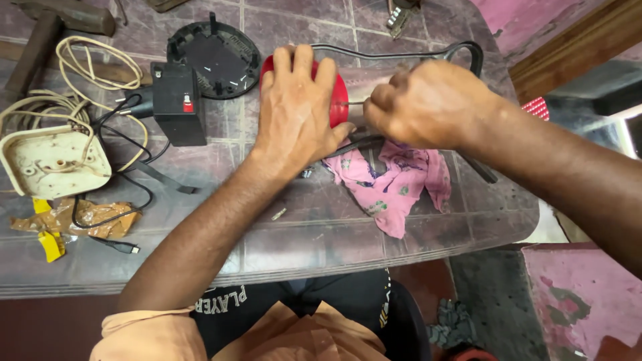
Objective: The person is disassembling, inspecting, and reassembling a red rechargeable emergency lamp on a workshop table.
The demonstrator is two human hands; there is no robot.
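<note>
A round red part [338, 100] is pressed flat onto the bench [301, 227] by the open left hand [297, 110]. A thin metal tool [354, 103] is gripped in the closed right hand [424, 103], its tip touching the red part. A pink cloth [394, 184] is spread just below.

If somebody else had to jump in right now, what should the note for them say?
Left hand: pressed flat on the red round housing, holding it steady on the table.
Right hand: closed around a thin metal tool, tip against the red housing's side.
Nearby: black round cover lies apart to the left, next to a black battery block; pink cloth lies under the hands; a small screw sits loose near the table edge.
Done: the black cover seems already off.
Left: the spot being worked with the tool looks unfinished.
</note>
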